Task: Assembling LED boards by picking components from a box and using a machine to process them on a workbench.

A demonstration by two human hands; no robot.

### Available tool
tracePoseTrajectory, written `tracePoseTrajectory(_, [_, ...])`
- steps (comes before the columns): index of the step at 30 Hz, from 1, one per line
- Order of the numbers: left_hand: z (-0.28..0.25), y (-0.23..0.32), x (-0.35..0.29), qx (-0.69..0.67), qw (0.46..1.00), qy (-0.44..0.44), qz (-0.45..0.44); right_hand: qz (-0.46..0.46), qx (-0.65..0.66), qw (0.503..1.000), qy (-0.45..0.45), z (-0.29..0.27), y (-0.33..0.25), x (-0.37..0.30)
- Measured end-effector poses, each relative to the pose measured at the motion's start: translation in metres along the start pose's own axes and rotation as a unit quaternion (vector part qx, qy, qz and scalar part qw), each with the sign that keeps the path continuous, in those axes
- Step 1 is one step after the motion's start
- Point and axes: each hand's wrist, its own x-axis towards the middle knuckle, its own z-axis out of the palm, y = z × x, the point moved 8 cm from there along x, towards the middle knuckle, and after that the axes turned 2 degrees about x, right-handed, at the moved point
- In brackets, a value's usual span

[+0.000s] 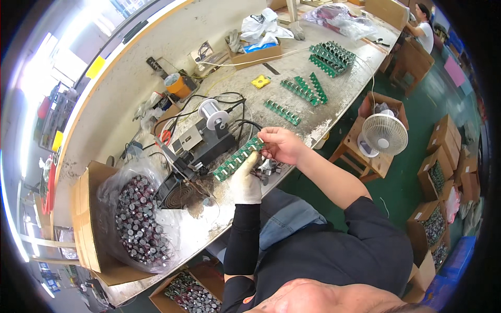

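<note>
Holding PCB (229, 168) w/ L hand (246, 185), R hand (283, 144), both part-closed

The circuit strip (236, 161) is green, the glove (245, 189) white, the far panel (454, 71) apparently pink.

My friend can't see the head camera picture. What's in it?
A gloved left hand and bare right hand hold a green circuit-board strip over a cluttered workbench. Nearby are a white spool and, at left, a cardboard box of small round parts.
</note>
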Motion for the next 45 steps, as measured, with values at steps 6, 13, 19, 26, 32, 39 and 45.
tracePoseTrajectory(6, [0.007, 0.007, 0.007, 0.058, 0.995, 0.013, 0.082, 0.071, 0.070, 0.995, -0.008, 0.000, 0.015, 0.012])
tracePoseTrajectory(13, [-0.003, -0.004, 0.015, -0.033, 0.999, -0.022, 0.001, 0.048, 0.040, 0.996, 0.061, 0.002, 0.016, 0.008])
tracePoseTrajectory(19, [-0.014, 0.010, 0.016, 0.090, 0.987, 0.089, 0.102, -0.022, -0.013, 0.998, 0.065, -0.005, 0.015, 0.022])
tracePoseTrajectory(26, [-0.013, 0.016, 0.007, 0.126, 0.982, 0.073, 0.117, -0.063, -0.037, 0.991, 0.114, -0.014, 0.009, 0.014])
tracePoseTrajectory(32, [-0.023, 0.006, 0.016, 0.024, 0.995, 0.076, 0.067, 0.045, 0.062, 0.995, 0.071, -0.001, 0.018, 0.017])
tracePoseTrajectory(39, [-0.021, 0.013, 0.010, 0.077, 0.988, 0.076, 0.107, -0.066, -0.029, 0.992, 0.106, -0.006, 0.012, 0.017])
tracePoseTrajectory(45, [-0.020, 0.005, 0.013, -0.011, 0.999, 0.047, 0.011, -0.073, -0.024, 0.990, 0.115, -0.008, 0.008, 0.016])
